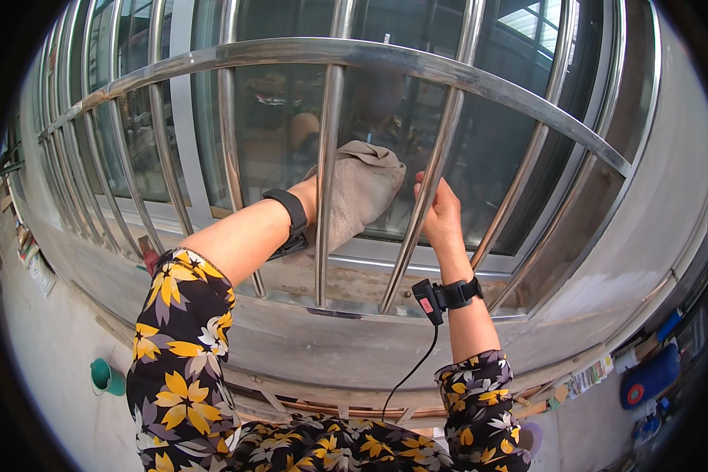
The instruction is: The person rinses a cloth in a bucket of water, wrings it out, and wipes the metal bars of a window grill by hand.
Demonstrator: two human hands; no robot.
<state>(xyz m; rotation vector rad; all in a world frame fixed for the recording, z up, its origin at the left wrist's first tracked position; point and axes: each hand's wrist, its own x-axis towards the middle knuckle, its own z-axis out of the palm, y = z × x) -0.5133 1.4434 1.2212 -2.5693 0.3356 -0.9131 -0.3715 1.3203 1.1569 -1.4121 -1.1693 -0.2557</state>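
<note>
My left arm reaches between the upright steel bars of a window grille. A grey-beige cloth (369,183) is in my left hand (308,197) and covers most of it, so the fingers are hidden. The cloth is against or just in front of the sliding window's glass pane (283,135); whether it touches is hard to tell. My right hand (443,212) is at a steel bar (416,227), its fingers curled behind it with the tips showing on the left side. Black straps circle both wrists, and a small device with a cable hangs at the right one.
A horizontal steel rail (377,54) crosses the grille above my hands. Below is a concrete sill (342,336). A green bucket (107,377) stands on the floor at left. At right lie a blue container (652,377) and assorted clutter, with a purple-rimmed tub (531,438) near my elbow.
</note>
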